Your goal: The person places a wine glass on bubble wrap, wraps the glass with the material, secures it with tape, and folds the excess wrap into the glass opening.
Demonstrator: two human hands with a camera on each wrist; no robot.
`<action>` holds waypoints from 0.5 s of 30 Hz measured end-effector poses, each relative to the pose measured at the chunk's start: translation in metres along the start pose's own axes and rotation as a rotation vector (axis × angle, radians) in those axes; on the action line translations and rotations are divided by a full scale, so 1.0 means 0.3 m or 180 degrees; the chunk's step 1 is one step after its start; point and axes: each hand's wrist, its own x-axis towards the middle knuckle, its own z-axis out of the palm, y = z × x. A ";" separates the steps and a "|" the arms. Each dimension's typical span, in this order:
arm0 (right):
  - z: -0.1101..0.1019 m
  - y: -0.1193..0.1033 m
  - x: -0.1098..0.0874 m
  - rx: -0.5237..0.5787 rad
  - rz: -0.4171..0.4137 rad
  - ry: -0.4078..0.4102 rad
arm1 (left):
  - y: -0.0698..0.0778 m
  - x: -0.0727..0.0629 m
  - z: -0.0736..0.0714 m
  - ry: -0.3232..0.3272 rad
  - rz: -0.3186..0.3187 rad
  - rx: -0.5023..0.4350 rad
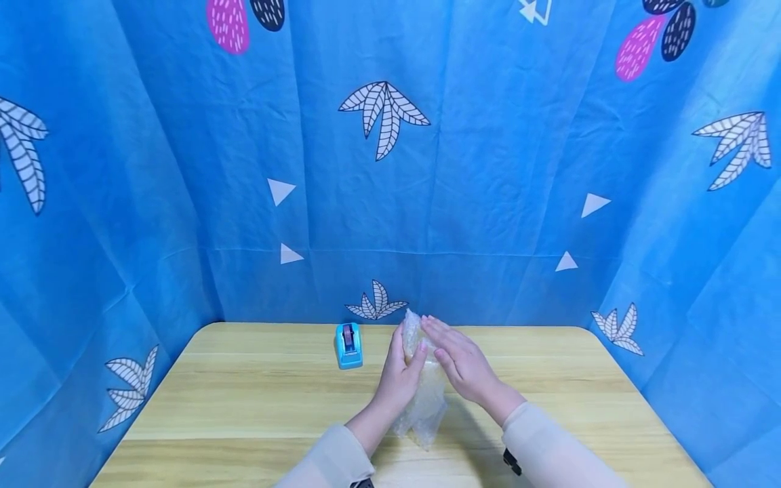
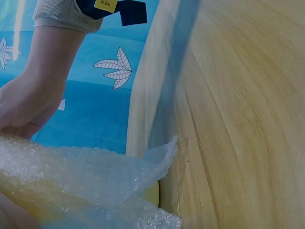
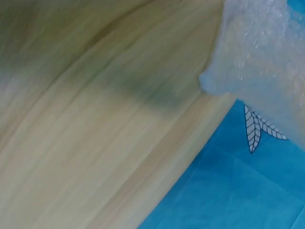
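Note:
A bundle of clear bubble wrap [image 1: 429, 396] stands tilted between both hands above the table, its loose ends hanging down. My left hand [image 1: 396, 379] holds it from the left, thumb across the near side. My right hand [image 1: 465, 362] lies against its upper right side with fingers extended. In the left wrist view, the bubble wrap [image 2: 86, 167] shows a yellowish tint; what is inside cannot be made out. The right wrist view shows the bubble wrap [image 3: 257, 52] at its upper right, without the hand.
A light-blue tape dispenser [image 1: 349, 347] stands on the wooden table [image 1: 244, 400], left of the hands near the back edge. Blue patterned cloth [image 1: 378, 203] hangs behind and along both sides.

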 end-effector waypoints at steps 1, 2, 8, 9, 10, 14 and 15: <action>0.001 0.004 0.001 -0.0053 -0.0061 -0.0002 | -0.001 0.000 -0.002 0.0002 -0.0011 0.0008; 0.001 0.008 0.003 -0.0091 -0.0105 -0.0011 | -0.001 -0.001 -0.003 0.0007 -0.0018 0.0021; 0.000 0.013 0.012 -0.0163 -0.0220 -0.0101 | -0.002 -0.004 -0.007 0.0042 0.0010 0.0021; -0.002 0.013 0.012 -0.0179 -0.0235 -0.0105 | -0.003 -0.004 -0.006 0.0037 0.0013 0.0008; -0.004 0.013 0.012 -0.0185 -0.0245 -0.0112 | -0.002 -0.004 -0.005 0.0026 0.0014 -0.0007; -0.014 0.012 0.012 -0.0193 -0.0305 -0.0120 | 0.000 -0.007 -0.005 -0.0040 -0.0008 0.0052; -0.016 0.012 0.012 -0.0193 -0.0320 -0.0129 | 0.000 -0.007 -0.007 -0.0056 -0.0003 0.0094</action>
